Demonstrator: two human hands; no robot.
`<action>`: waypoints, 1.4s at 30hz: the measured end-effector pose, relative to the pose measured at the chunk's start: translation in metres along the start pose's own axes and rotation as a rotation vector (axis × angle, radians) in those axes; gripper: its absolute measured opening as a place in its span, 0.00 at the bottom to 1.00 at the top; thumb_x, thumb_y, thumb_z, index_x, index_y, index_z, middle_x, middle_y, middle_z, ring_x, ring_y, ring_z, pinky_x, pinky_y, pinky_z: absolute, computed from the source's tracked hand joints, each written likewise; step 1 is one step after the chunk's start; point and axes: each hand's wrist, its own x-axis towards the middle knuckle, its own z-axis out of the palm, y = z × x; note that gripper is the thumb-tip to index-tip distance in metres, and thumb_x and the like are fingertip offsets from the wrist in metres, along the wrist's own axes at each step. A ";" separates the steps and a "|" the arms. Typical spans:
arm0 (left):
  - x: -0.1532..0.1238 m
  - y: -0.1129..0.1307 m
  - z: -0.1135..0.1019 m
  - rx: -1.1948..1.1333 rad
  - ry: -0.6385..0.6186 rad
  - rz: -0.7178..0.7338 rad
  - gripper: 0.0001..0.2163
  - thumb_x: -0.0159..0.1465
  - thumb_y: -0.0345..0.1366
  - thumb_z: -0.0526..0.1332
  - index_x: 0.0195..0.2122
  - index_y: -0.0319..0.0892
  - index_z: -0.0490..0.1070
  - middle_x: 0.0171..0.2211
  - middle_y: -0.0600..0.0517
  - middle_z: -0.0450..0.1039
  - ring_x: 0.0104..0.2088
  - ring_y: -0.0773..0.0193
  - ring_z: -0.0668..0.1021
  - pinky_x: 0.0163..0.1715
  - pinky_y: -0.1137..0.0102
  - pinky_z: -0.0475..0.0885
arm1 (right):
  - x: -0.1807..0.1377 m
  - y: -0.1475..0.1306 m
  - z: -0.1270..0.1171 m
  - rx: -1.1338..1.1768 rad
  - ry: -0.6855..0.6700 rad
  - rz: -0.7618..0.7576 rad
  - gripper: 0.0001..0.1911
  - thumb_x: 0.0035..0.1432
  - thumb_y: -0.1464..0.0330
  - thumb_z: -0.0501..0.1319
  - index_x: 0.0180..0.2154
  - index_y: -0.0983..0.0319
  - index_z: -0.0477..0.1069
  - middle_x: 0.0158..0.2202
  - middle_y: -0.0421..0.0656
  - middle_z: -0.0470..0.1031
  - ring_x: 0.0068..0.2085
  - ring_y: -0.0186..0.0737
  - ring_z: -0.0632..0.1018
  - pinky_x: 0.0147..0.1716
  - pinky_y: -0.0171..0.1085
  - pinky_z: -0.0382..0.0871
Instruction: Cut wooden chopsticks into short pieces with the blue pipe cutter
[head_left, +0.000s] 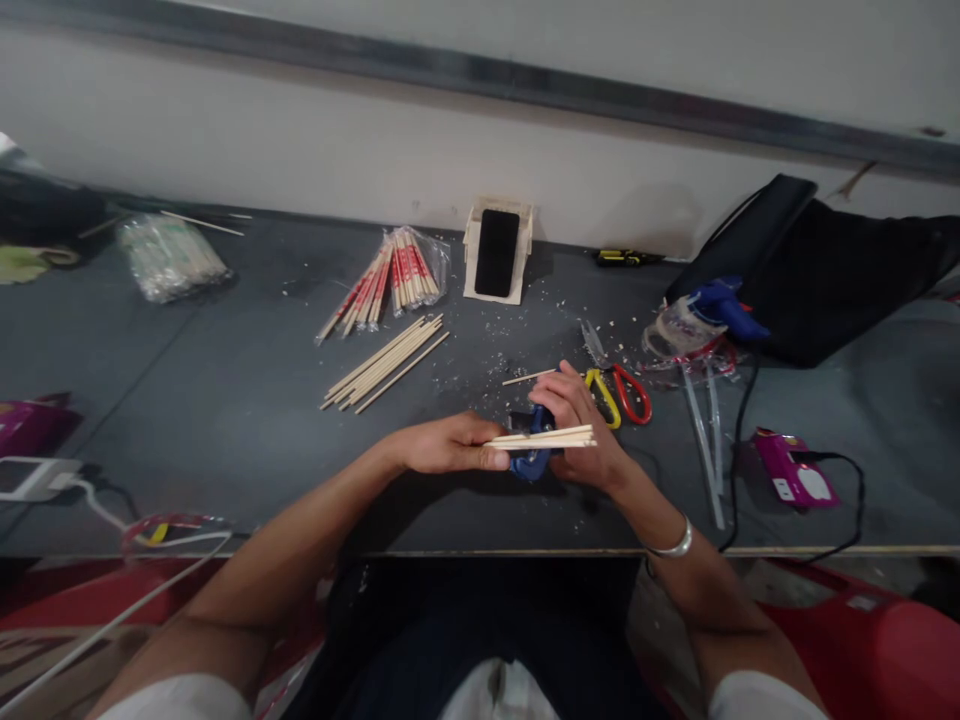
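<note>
Two hands meet over near edge of table (225, 400). Left hand (450, 445) pinches left end of stick bundle (551, 437), fingers closed. Right hand (581, 420) curls round bundle's right end. Bundle level, lifted off table. Blue-handled tool (531, 464) directly under bundle, against right hand; grip on it unclear. Single stick (529, 377) at 12 o'clock, near. Yellow-and-red-handled cutters (621, 395) at 2 o'clock, just beside right hand. Loose sticks (386, 362) at 10 o'clock. Phone in stand (496, 252) farther out at 12. Glue gun (724, 305) at 2, well apart. Pink device (791, 470) at 3.

Grey table (225, 400): loose sticks (386, 362), scissors (619, 385), phone stand (497, 250).
</note>
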 end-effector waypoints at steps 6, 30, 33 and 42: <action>0.001 -0.001 0.002 0.004 -0.004 0.011 0.26 0.66 0.61 0.58 0.27 0.41 0.63 0.23 0.58 0.59 0.26 0.69 0.62 0.27 0.73 0.60 | -0.002 -0.001 0.005 -0.041 0.073 0.016 0.26 0.57 0.74 0.54 0.57 0.56 0.61 0.50 0.48 0.71 0.55 0.49 0.75 0.66 0.70 0.59; 0.003 -0.012 0.006 -0.212 -0.028 -0.111 0.30 0.61 0.68 0.58 0.22 0.43 0.58 0.17 0.59 0.55 0.19 0.72 0.58 0.18 0.73 0.53 | -0.006 0.004 0.007 -0.141 -0.173 0.231 0.13 0.50 0.68 0.63 0.41 0.59 0.75 0.37 0.47 0.80 0.40 0.48 0.79 0.41 0.43 0.73; 0.004 -0.018 0.008 -0.320 -0.004 -0.165 0.30 0.60 0.67 0.60 0.22 0.44 0.56 0.17 0.60 0.53 0.17 0.73 0.57 0.16 0.74 0.51 | -0.003 0.005 0.010 -0.129 -0.255 0.353 0.13 0.48 0.67 0.65 0.39 0.59 0.75 0.40 0.48 0.82 0.42 0.50 0.80 0.44 0.43 0.73; 0.009 -0.019 0.008 -0.604 0.087 -0.197 0.30 0.57 0.65 0.66 0.22 0.45 0.54 0.17 0.63 0.47 0.15 0.76 0.50 0.12 0.78 0.45 | 0.018 0.007 0.007 -0.035 -0.294 0.465 0.06 0.57 0.67 0.61 0.38 0.59 0.72 0.38 0.46 0.81 0.40 0.45 0.80 0.39 0.37 0.69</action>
